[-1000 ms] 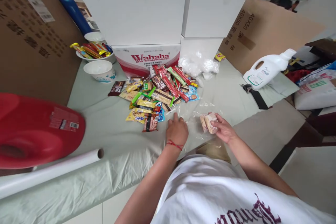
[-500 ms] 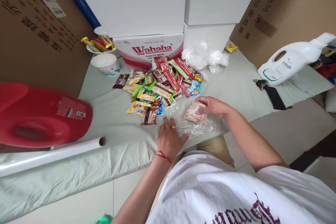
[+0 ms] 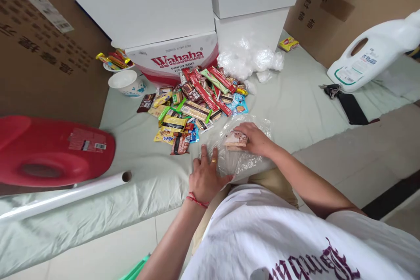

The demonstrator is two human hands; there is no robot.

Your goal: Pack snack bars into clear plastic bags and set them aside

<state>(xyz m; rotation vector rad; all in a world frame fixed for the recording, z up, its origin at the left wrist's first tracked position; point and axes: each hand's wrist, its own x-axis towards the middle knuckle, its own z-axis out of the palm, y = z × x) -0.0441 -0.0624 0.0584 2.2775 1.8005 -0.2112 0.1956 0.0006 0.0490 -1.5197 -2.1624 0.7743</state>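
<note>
My right hand [image 3: 255, 138] is closed around a small stack of pinkish wrapped snack packets [image 3: 235, 139]. It holds them on a sheet of clear plastic film [image 3: 226, 162] spread at the table's near edge. My left hand [image 3: 206, 175] lies with fingers spread, pressing on the film's left side; a ring and a red string bracelet show on it. Beyond both hands is a heap of wrapped snacks [image 3: 196, 109], with red sticks, green-ended bars, yellow and brown packets. My right fingertips are partly hidden behind the packets.
A red jug [image 3: 52, 153] and a film roll [image 3: 65, 199] lie at left. Behind stand a paper cup [image 3: 127, 83], a Wahaha box [image 3: 177, 59] and crumpled clear plastic [image 3: 246, 59]. At right are a white bottle [image 3: 370, 52], keys [image 3: 332, 90] and a black phone [image 3: 352, 108].
My right hand has turned the packets and shifted them slightly on the film. My left hand stays spread on the film. The camera view has tilted a little.
</note>
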